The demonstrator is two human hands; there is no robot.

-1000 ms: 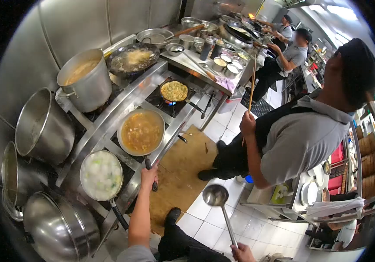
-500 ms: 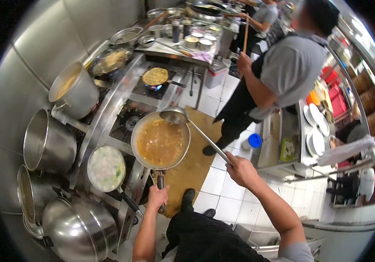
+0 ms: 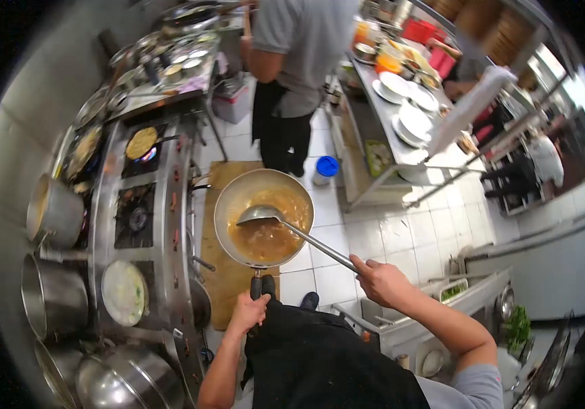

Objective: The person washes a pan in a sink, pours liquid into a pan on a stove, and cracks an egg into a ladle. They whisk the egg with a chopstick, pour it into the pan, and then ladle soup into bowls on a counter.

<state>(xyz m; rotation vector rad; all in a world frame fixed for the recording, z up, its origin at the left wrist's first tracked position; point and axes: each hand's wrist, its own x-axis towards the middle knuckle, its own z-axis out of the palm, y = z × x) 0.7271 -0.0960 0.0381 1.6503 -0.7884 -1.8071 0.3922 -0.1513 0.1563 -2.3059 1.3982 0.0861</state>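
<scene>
My left hand [image 3: 249, 312] is closed around the dark handle of a frying pan [image 3: 236, 193], holding it above the floor beside the stove. Brown, soupy sauce [image 3: 265, 244] with small bits lies in the pan. In my right hand [image 3: 386, 283] is the long metal handle of a ladle [image 3: 319, 247]. Its bowl is inside the pan, low over the sauce; whether it touches the bottom I cannot tell.
On the stove [image 3: 163, 238] at left sit a pan of pale food [image 3: 125, 293] and a pan with a flat omelette [image 3: 142, 143]. Large pots [image 3: 52, 296] line the wall. A co-worker [image 3: 299, 61] stands ahead. A counter with plates [image 3: 413, 126] and a blue-lidded container [image 3: 326, 167] are to the right.
My view has turned right, and the pan has swung away from the stove. The ladle's bowl has come down from the pan's far rim to the sauce. The co-worker has turned away.
</scene>
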